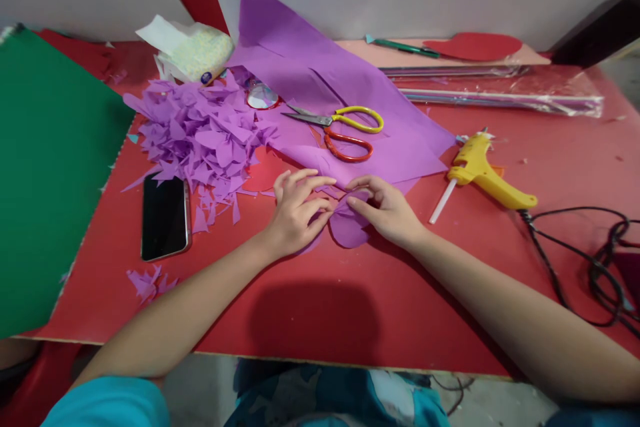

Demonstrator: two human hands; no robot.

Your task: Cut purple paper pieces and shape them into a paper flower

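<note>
My left hand (295, 210) and my right hand (385, 210) meet over a small rounded piece of purple paper (347, 230) lying on the red table (310, 307). Both hands have their fingers curled and pressed on the piece, pinching its upper edge between them. Just beyond my fingers lies a large purple paper sheet (325, 87) with yellow- and red-handled scissors (345, 128) resting on it.
A heap of purple paper scraps (200, 137) and a black phone (164, 215) lie to the left. A yellow glue gun (483, 173) with its black cord (580, 260) sits on the right. A green sheet (45, 167) covers the far left; wrapped paper rolls (500, 97) lie at the back.
</note>
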